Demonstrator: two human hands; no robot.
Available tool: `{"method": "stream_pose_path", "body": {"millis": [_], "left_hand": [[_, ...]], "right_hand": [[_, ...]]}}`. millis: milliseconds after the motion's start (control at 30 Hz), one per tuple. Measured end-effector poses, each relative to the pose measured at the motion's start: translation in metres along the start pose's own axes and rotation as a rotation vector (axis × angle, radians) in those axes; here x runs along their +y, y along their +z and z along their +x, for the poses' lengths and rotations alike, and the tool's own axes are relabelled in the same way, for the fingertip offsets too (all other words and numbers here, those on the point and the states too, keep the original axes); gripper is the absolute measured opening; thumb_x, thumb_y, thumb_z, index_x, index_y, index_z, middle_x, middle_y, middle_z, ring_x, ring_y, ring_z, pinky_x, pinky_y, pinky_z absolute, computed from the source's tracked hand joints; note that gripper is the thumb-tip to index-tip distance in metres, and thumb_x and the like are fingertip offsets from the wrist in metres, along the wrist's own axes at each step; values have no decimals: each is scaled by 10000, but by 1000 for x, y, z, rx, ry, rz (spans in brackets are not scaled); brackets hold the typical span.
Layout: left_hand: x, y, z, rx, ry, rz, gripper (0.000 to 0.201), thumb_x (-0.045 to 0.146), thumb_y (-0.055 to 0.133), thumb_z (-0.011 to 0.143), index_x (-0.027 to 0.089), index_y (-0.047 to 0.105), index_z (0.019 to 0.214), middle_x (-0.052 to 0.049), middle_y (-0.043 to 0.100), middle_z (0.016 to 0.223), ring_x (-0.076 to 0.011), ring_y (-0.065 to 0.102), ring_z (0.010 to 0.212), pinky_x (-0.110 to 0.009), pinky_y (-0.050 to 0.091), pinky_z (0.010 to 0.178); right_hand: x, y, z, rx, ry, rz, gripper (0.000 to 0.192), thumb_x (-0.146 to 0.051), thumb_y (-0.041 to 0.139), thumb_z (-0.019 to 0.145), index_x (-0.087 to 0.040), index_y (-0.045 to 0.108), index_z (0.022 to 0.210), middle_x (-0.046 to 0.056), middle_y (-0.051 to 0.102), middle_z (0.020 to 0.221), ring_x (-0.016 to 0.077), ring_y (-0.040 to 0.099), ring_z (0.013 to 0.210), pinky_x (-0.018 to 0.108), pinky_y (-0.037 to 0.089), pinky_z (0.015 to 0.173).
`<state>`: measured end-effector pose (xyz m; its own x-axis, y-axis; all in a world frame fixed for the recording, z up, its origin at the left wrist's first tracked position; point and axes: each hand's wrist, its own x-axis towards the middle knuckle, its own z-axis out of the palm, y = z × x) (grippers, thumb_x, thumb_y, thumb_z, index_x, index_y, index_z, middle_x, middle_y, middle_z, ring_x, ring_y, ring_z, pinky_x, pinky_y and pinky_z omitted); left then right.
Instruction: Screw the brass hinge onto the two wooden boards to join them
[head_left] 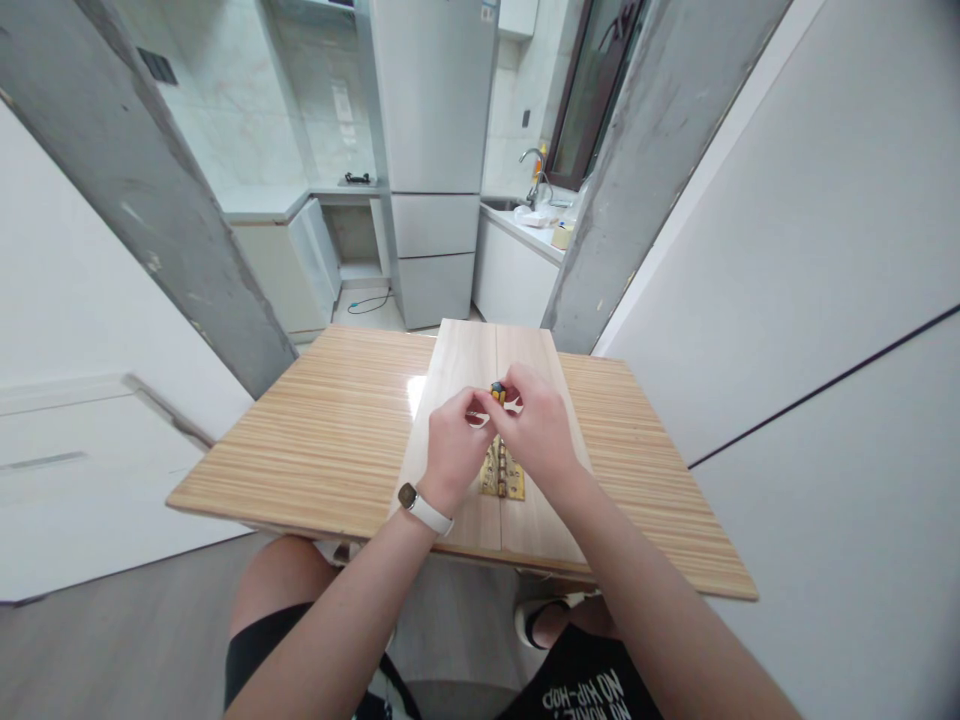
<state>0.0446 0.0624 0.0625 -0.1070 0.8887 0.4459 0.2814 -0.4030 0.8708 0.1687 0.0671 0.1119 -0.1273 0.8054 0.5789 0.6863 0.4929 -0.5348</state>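
A brass butt hinge (pixel 502 475) lies over the seam between two pale wooden boards (pixel 469 360). Just beyond it, my hands meet around a short yellow-and-black handle (pixel 497 392), which looks like a screwdriver's. My right hand (pixel 538 420) has its thumb and fingers closed on this handle. Pressed close against it from the left is my left hand (pixel 459 440), its fingertips pinched together; what they hold is hidden. The screwdriver's shaft and tip are covered by the hands, and so is the far end of the hinge.
The boards rest on a striped wooden table (pixel 337 430), whose near edge is just in front of my legs. Beyond stand a silver fridge (pixel 431 110) and a counter with a sink tap (pixel 534 175). White panels flank both sides.
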Motion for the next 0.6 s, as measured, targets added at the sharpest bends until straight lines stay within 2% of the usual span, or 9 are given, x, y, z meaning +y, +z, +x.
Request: {"method": "stream_pose_path", "body": {"millis": [167, 300, 400, 500, 600], "left_hand": [[-5, -3, 6, -46, 19, -18, 52, 151, 726, 865, 194, 752, 879, -9, 763, 835, -163, 692, 780, -263, 538, 728], [-7, -8, 12, -140, 60, -39, 117, 208, 722, 907, 198, 792, 1000, -30, 800, 939, -177, 703, 838, -275, 537, 757], [-8, -12, 16, -227, 72, -67, 177, 258, 711, 942, 206, 807, 1081, -48, 816, 1047, -202, 725, 917, -306, 550, 817], [-13, -15, 19, -308, 72, -90, 226, 251, 692, 956, 221, 803, 1150, -60, 810, 1131, -235, 730, 1019, -347, 562, 891], [-18, -19, 24, -390, 83, -64, 246, 265, 693, 958, 231, 801, 1176, -80, 796, 1147, -252, 715, 1074, -378, 562, 945]], "right_hand": [[7, -2, 2, -32, 30, 75, 262, -360, 748, 913, -236, 525, 852, 6, 636, 825, 196, 597, 771, 338, 448, 708], [18, -12, 10, -111, 25, 227, 262, -354, 795, 869, -231, 630, 1032, 32, 725, 971, 214, 681, 890, 372, 536, 796], [25, -23, 16, -196, -2, 356, 279, -322, 743, 912, -226, 681, 1166, 68, 766, 1121, 225, 728, 1014, 397, 585, 878], [28, -31, 19, -303, -35, 413, 273, -275, 657, 963, -231, 724, 1224, 85, 777, 1220, 227, 750, 1060, 431, 600, 957], [27, -35, 19, -347, -53, 439, 316, -254, 611, 982, -250, 747, 1267, 82, 779, 1272, 243, 738, 1160, 460, 588, 1030]]}}
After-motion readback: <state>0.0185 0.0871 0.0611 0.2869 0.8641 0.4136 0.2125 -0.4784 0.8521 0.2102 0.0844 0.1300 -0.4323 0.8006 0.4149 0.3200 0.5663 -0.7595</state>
